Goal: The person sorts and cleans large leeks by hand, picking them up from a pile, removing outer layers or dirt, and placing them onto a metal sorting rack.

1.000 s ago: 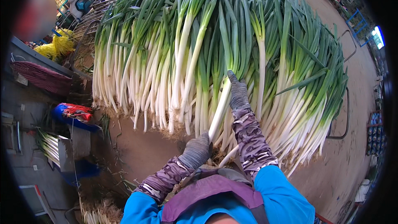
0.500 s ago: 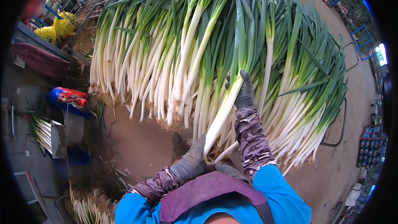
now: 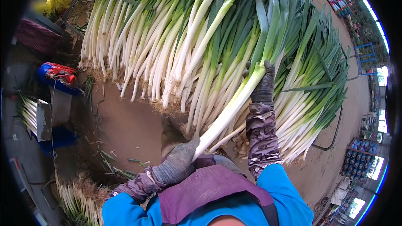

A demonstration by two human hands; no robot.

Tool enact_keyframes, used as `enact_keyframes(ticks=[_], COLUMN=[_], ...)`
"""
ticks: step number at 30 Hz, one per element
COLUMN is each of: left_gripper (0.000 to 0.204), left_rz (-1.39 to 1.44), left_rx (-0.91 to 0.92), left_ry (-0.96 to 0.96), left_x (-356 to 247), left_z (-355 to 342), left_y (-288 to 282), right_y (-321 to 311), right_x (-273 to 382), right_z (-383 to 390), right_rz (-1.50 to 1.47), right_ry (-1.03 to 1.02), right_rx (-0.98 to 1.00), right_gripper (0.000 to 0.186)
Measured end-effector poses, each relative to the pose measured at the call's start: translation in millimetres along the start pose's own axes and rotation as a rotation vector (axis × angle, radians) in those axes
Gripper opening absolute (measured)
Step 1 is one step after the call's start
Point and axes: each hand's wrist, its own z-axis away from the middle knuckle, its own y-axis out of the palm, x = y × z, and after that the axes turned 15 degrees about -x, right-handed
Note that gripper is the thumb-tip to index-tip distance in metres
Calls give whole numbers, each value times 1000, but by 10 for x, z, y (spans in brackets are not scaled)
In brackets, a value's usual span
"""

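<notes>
A thick leek [image 3: 234,104] slants up and to the right in front of me, white at its lower end and green at the leaves. My right hand [image 3: 263,81], in a dark grey glove, is closed round its upper stalk, just below the leaves. Lower down, my left hand [image 3: 178,161], gloved in grey too, grips the bottom end and hides it. Behind the held leek lies a wide heap of leeks [image 3: 142,54], their white stalks toward me and their green leaves pointing away. Roots show along the heap's near edge.
More leeks [image 3: 77,201] lie at the lower left. A box of trimmed leeks [image 3: 44,121] stands at the left, below a red and blue bundle [image 3: 60,75]. Yellow strands [image 3: 58,0] hang at the upper left. A curved metal bar [image 3: 333,136] sticks out right of the heap.
My right hand and the held leek's upper part have moved right, so the leek leans more. My left hand has shifted slightly left and down. The surroundings have shifted in the view.
</notes>
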Motion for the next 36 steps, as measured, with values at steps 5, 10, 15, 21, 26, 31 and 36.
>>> enact_keyframes(ticks=[5,10,15,21,26,31,36], left_gripper=[91,91,90,60,63,70,63], left_rz=[291,200,44,1127,-27,-245,-346], left_rx=[-96,-70,-131,-1,-448,-587,-491], left_ry=[337,323,384,-127,-96,-115,-194], left_x=[128,-237,-335,208,895,835,648], left_z=[-392,-668,-696,-1248,-2117,-2322,-2485], left_y=[140,254,281,589,1331,1563,1201], right_y=[-22,-108,-107,-322,-468,-636,-683], right_x=[-13,171,335,509,479,469,487], right_z=[92,154,522,572,562,587,597], right_rz=[-184,-162,50,-87,-97,-70,-100], right_ry=[67,18,-31,-18,-55,-37,-17], right_rx=[111,118,-121,-14,-61,-115,-72], right_gripper=[48,52,61,58,56,56,54])
